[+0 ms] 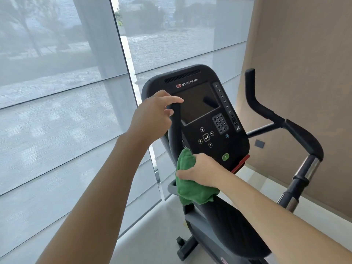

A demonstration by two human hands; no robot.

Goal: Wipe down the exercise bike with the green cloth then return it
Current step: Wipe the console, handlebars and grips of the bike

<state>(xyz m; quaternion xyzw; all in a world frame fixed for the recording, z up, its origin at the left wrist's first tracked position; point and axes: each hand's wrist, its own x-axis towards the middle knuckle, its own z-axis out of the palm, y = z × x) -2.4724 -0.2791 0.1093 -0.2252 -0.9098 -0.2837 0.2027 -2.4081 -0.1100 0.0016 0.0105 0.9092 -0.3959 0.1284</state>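
The black exercise bike [224, 225] stands in front of me with its console [207, 119] facing up. My left hand [152, 115] curls its fingers around the top of the left handlebar [176, 126], just in front of the dark screen. My right hand [200, 170] grips the green cloth [187, 187] and presses it against the lower part of that handlebar, below the console. The cloth hangs bunched under my palm. The right handlebar [266, 113] is untouched.
A large window with grey blinds [57, 111] fills the left side. A beige wall [304, 73] stands at the right. Pale floor [152, 235] shows around the bike's base.
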